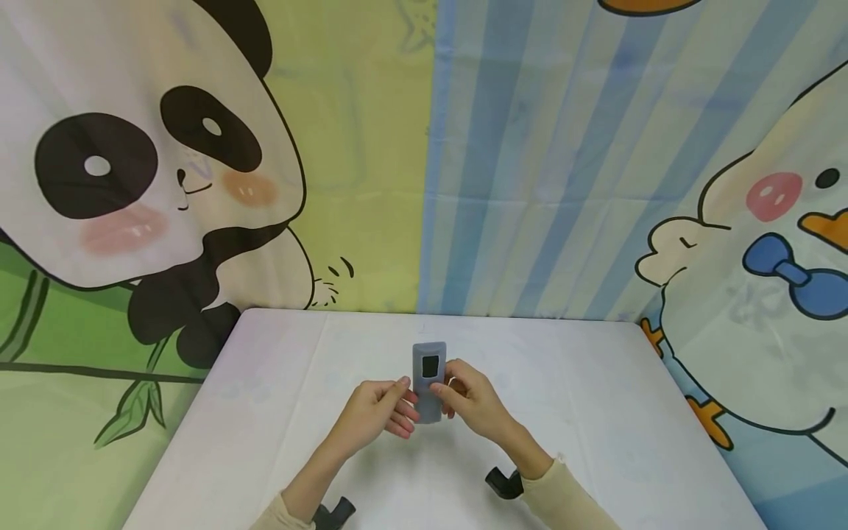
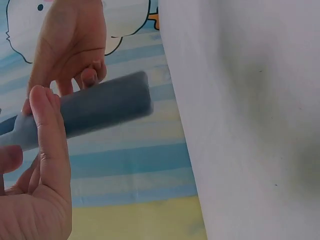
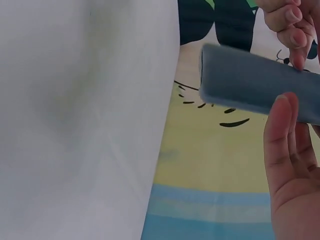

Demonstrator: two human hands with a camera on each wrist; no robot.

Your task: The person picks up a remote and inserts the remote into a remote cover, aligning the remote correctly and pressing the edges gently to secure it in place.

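A slim, grey-blue, rounded rectangular device (image 1: 428,409) with a small dark square window (image 1: 430,366) near its top is held upright over the table. My right hand (image 1: 482,403) pinches its right edge, thumb on the front and fingers behind. At the other edge is my left hand (image 1: 372,412), fingers fairly straight and fingertips right at the side, thumb raised. The left wrist view shows the device's plain back (image 2: 107,102), with the left fingers (image 2: 52,145) lying across it. In the right wrist view its smooth end (image 3: 220,72) points left, right fingertips against it.
A white-covered table (image 1: 278,427) lies beneath both hands. Behind it hangs a printed cloth with a panda (image 1: 192,213) and a white duck (image 1: 742,353). Black wrist mounts (image 1: 505,483) sit by both sleeves.
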